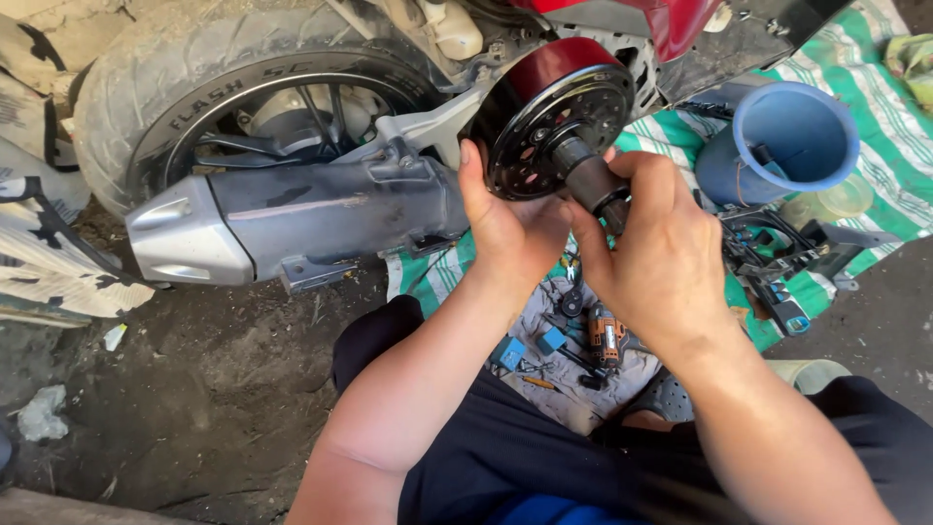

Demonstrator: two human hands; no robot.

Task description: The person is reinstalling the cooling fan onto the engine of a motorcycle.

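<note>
A round metal drum part (554,117), red on its rim with a black perforated face, is held up in front of a scooter. My left hand (510,224) grips its lower left edge from behind, thumb up along the rim. My right hand (661,248) wraps around a dark cylindrical tool (588,175) fixed to the drum's centre hub.
The scooter's rear tyre (165,92) and silver-tipped exhaust (292,219) lie left. A blue plastic cup (782,141) and black parts (777,258) rest on a green striped cloth (894,126). A cordless driver (604,335) and small tools lie on a grey rag below my hands.
</note>
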